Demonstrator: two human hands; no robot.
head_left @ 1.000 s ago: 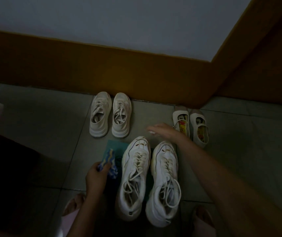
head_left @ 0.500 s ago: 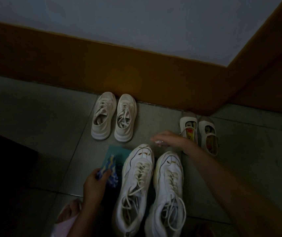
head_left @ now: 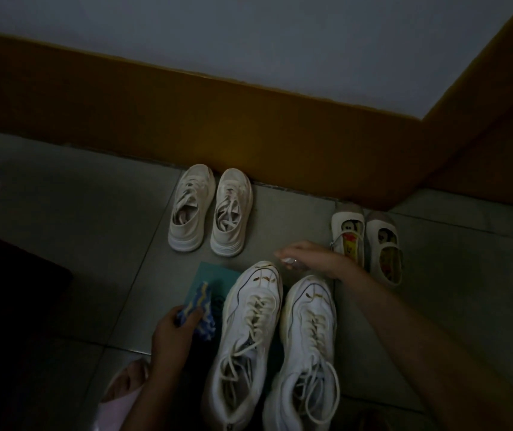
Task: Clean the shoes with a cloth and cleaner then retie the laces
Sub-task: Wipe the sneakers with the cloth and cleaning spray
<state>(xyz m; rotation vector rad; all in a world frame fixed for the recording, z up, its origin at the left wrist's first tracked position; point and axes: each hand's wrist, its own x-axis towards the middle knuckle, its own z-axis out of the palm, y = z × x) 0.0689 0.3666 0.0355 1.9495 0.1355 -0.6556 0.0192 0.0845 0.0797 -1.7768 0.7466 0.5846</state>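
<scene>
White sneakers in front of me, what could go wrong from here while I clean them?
The loose laces spill over the side of the right-hand sneaker; they could snag or get soiled. The scene is dim, so stains may be missed. Your left hand holds the cloth bunched, so it may wipe poorly.

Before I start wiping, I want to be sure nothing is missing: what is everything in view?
white sneakers: 2, white, front centre, on the mat
beige sneakers: 2, beige, by the baseboard
child's shoes: 2, white with cartoon insoles, far right
mat: 1, teal, under white sneakers
cloth: 1, blue striped, in left hand
slipper: 1, pink, bottom left
left hand: 1, grips cloth, left of white sneakers
right hand: 1, beyond the white sneakers' toes; grip too blurred to tell
</scene>
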